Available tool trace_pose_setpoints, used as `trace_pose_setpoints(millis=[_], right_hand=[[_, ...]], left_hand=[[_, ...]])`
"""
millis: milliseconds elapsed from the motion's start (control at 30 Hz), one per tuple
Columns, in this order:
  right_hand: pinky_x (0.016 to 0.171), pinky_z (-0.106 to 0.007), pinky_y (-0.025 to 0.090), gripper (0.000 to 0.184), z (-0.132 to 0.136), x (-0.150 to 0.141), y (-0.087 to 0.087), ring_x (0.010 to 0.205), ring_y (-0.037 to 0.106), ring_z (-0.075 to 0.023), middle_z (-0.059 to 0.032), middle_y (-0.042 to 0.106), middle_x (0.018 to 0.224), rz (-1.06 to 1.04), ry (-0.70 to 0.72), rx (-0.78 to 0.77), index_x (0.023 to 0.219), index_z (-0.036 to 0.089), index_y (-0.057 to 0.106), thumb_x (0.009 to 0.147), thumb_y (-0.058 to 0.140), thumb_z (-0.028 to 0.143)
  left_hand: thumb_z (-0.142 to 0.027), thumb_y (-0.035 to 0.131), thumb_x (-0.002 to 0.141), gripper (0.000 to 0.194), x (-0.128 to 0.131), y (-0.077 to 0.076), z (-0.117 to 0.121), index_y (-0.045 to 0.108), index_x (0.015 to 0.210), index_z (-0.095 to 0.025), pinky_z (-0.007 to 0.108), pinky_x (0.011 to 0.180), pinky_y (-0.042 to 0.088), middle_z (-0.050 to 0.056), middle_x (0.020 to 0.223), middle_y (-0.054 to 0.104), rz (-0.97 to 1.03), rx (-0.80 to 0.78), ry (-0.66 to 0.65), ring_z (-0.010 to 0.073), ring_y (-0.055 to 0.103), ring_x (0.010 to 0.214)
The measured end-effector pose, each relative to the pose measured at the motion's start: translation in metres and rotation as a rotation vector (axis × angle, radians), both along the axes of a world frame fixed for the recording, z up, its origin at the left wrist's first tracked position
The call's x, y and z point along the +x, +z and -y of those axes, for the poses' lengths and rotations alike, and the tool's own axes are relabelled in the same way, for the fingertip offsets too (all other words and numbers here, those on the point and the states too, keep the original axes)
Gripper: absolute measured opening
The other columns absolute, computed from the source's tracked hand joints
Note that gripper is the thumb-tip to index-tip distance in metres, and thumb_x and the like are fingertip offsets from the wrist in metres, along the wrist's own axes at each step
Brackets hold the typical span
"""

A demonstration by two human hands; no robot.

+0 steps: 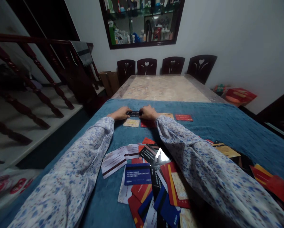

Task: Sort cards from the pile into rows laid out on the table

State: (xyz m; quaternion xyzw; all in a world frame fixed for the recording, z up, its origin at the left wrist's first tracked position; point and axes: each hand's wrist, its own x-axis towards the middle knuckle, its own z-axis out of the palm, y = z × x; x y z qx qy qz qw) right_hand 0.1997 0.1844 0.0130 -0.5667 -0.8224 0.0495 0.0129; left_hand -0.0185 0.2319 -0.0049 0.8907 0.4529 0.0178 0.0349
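A black card [134, 114] with pale print lies on the blue cloth in the head view, between my two hands. My left hand [121, 113] has its fingertips on the card's left end. My right hand [148, 112] is closed at its right end, fingers curled and partly hidden. Just below sit a cream card [131, 123] and a red card [148, 123], the latter partly under my right hand. To the right, in the far row, are a yellow card [167, 115] and another red card [184, 117].
A loose heap holds white cards [114, 162], a blue card [137, 174] and several others nearer me. More cards, including a yellow-and-black one [226, 150], lie at the right. The table [160, 87] extends beyond the blue cloth [217, 123]; chairs [147, 66] stand behind.
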Motion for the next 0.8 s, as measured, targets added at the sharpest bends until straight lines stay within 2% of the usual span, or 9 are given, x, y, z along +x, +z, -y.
trace_pose_setpoints(millis=[400,633,800], right_hand=[[0.098,-0.047,0.048,0.044,-0.004,-0.002,-0.003,0.128,0.055,-0.0385,-0.0131,0.069,0.134,-0.025,-0.021,-0.012,0.127,0.025,0.074,0.086,0.062,0.035],[0.099,-0.050,0.046,0.046,-0.008,-0.001,-0.006,0.130,0.051,-0.0399,-0.0132,0.069,0.134,-0.014,-0.008,-0.006,0.128,0.026,0.073,0.085,0.065,0.040],[0.100,-0.052,0.043,0.047,-0.006,0.001,-0.007,0.132,0.047,-0.0410,-0.0148,0.065,0.138,-0.008,0.008,0.009,0.130,0.026,0.072,0.087,0.065,0.043]], left_hand=[[-0.019,0.059,0.085,0.049,0.004,-0.002,0.015,0.068,0.134,-0.019,0.038,0.110,0.048,0.009,0.130,0.071,0.034,0.002,0.052,0.0281,0.064,0.121],[-0.015,0.057,0.086,0.054,-0.001,-0.004,0.029,0.063,0.139,-0.021,0.036,0.116,0.044,0.010,0.145,0.061,0.091,0.088,0.051,0.0254,0.059,0.132],[-0.018,0.055,0.091,0.049,-0.009,-0.002,0.044,0.064,0.138,-0.022,0.044,0.118,0.043,0.011,0.149,0.058,0.101,0.147,0.118,0.0280,0.054,0.138]])
